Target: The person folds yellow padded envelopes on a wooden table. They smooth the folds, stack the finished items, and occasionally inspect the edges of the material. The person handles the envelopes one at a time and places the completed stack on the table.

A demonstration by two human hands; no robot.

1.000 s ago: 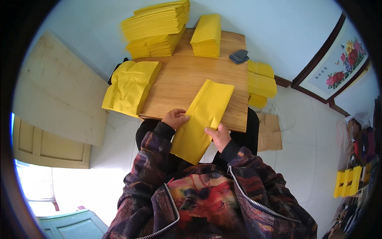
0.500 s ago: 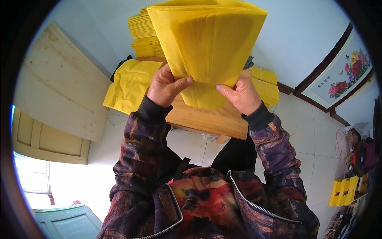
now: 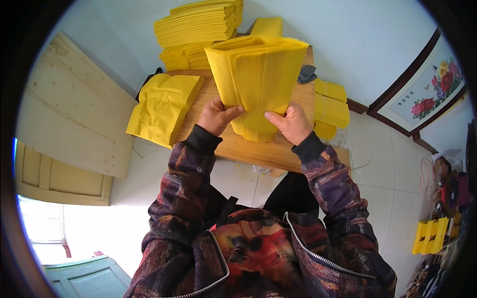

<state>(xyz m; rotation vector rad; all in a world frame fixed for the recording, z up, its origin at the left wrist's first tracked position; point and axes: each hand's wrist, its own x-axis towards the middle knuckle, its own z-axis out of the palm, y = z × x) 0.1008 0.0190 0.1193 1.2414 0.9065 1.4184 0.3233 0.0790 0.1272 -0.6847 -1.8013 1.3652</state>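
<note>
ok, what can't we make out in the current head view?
All head view:
Left hand and right hand: parts behind the held yellow bundle, which covers them.
Rear yellow stack: lower part, hidden by the bundle.
Dark items, far right: too small and dim to identify; fisheye rim cuts some off.

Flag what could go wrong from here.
The left grip and right grip hold the flared yellow folded-paper bundle low; its upper end might splay.
The tall, uneven yellow paper stack could slide if bumped.
The creased yellow paper packet appears to overhang the brown wooden table; it might get knocked off.
</note>
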